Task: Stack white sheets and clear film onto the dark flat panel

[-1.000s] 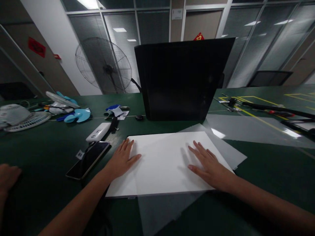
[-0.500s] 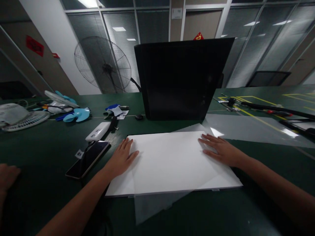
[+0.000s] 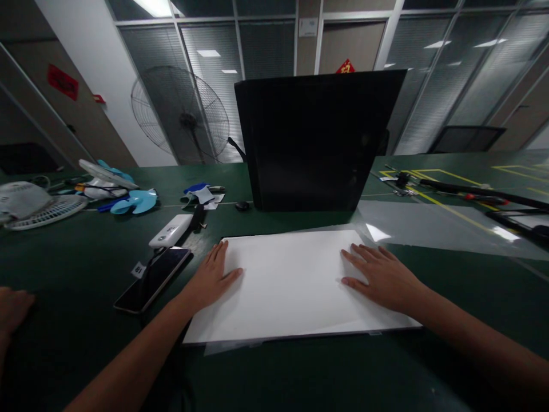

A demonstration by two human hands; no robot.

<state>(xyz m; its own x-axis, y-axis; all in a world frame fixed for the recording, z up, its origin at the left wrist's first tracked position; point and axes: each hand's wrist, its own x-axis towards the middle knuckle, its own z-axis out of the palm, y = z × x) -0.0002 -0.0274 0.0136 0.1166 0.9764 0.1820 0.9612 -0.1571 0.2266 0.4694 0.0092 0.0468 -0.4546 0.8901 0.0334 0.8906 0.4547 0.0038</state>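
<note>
A white rectangular panel (image 3: pixel 291 286) lies flat on the dark green table, with a thin translucent sheet over it whose edge sticks out a little past the panel's front left. My left hand (image 3: pixel 212 277) rests on the panel's left side, fingers apart. On the right part, my right hand (image 3: pixel 381 277) lies with its fingers spread on the sheet and panel. Neither hand grips anything. Behind the panel stands a large black box-like screen (image 3: pixel 317 143).
Left of the panel are a phone (image 3: pixel 152 280) and a white device (image 3: pixel 171 230). Fan parts (image 3: pixel 135 201) lie farther left. Another person's hand (image 3: pixel 15 309) is at the left edge. A clear sheet (image 3: pixel 429 226) and black rods (image 3: pixel 480 190) lie to the right.
The translucent sheet has shifted, so its corner hanging over the panel's front edge is much smaller. My right hand has moved slightly left and down. My left hand has barely moved.
</note>
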